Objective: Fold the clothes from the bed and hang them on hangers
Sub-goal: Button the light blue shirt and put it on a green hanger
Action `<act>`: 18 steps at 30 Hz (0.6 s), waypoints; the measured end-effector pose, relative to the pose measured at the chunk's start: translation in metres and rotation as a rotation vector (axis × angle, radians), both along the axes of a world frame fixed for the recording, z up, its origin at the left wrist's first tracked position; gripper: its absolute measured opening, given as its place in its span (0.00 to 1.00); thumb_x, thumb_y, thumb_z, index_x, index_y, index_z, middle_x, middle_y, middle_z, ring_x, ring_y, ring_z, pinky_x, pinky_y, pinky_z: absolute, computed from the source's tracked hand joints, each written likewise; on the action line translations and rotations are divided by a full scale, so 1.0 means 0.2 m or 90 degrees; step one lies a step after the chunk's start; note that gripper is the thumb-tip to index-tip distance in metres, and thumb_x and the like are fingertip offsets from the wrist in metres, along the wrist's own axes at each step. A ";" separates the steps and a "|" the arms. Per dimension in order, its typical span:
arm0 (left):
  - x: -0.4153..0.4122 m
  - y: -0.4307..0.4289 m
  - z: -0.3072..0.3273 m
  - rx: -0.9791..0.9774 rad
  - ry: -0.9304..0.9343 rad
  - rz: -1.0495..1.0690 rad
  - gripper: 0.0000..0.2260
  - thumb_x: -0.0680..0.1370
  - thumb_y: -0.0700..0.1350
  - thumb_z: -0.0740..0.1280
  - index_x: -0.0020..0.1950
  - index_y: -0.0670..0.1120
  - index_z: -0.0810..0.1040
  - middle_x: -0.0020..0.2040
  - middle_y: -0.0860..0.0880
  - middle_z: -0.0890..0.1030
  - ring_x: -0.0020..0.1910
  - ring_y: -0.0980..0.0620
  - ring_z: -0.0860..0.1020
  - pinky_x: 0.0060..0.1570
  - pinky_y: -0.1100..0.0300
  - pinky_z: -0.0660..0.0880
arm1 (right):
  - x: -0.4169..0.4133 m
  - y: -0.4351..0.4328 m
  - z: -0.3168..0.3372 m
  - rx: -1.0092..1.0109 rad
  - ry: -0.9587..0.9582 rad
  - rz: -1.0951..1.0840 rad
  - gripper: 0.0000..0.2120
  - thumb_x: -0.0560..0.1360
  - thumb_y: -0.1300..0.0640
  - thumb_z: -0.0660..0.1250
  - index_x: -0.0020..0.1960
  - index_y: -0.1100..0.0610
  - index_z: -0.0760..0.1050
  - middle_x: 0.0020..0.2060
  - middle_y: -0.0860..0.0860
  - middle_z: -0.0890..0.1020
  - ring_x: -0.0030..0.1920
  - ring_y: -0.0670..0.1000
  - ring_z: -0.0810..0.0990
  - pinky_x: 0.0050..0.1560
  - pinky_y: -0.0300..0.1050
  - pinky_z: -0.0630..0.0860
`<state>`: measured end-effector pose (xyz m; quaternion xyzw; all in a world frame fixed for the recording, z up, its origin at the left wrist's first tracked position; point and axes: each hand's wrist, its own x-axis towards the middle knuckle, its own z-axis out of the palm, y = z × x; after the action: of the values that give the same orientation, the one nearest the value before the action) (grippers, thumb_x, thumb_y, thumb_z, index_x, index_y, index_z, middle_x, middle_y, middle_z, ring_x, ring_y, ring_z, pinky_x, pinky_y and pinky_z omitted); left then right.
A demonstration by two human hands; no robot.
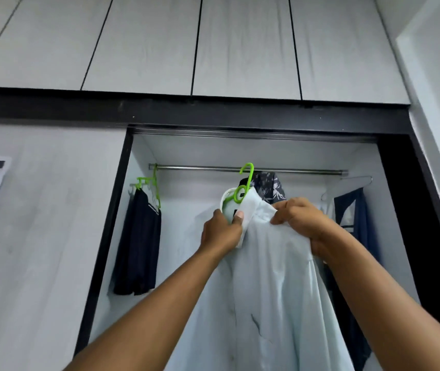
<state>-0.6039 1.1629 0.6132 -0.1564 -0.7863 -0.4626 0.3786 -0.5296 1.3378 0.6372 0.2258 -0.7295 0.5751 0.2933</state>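
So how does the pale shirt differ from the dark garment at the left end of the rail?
The pale shirt is light blue-white; the dark garment is near black. The left hand and right hand grip the pale shirt near its collar, while the dark garment hangs untouched. The pale shirt is at the middle of the rail, the dark garment at its left end. Both are on green hangers.
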 end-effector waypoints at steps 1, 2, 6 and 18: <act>-0.04 0.02 0.03 -0.002 0.010 -0.013 0.24 0.83 0.61 0.60 0.68 0.43 0.72 0.67 0.41 0.78 0.66 0.38 0.75 0.63 0.49 0.74 | -0.03 0.01 0.03 -0.007 0.014 -0.026 0.08 0.72 0.77 0.65 0.46 0.72 0.82 0.39 0.63 0.82 0.35 0.58 0.81 0.36 0.46 0.80; -0.08 0.05 0.05 -0.002 0.018 -0.026 0.24 0.83 0.60 0.59 0.69 0.43 0.72 0.67 0.41 0.78 0.67 0.38 0.75 0.64 0.49 0.74 | -0.05 0.02 0.06 -0.013 0.026 -0.048 0.08 0.72 0.77 0.65 0.45 0.70 0.82 0.38 0.62 0.82 0.37 0.59 0.81 0.39 0.48 0.81; -0.26 0.15 0.17 0.001 0.037 -0.060 0.24 0.84 0.60 0.57 0.71 0.44 0.70 0.68 0.40 0.77 0.68 0.38 0.74 0.66 0.47 0.73 | -0.18 0.09 0.18 -0.012 0.063 -0.107 0.06 0.71 0.77 0.66 0.45 0.74 0.81 0.39 0.64 0.81 0.39 0.61 0.80 0.46 0.56 0.77; -1.03 0.38 0.52 0.008 0.055 -0.005 0.26 0.86 0.59 0.55 0.75 0.41 0.69 0.72 0.37 0.74 0.69 0.36 0.73 0.67 0.47 0.73 | -0.87 0.15 0.66 0.087 0.137 -0.222 0.10 0.74 0.73 0.69 0.48 0.62 0.72 0.34 0.55 0.71 0.32 0.52 0.71 0.30 0.41 0.69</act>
<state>-0.8097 1.2387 0.7175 -0.1769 -0.7657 -0.4617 0.4114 -0.7030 1.3673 0.7691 0.1753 -0.7595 0.4373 0.4486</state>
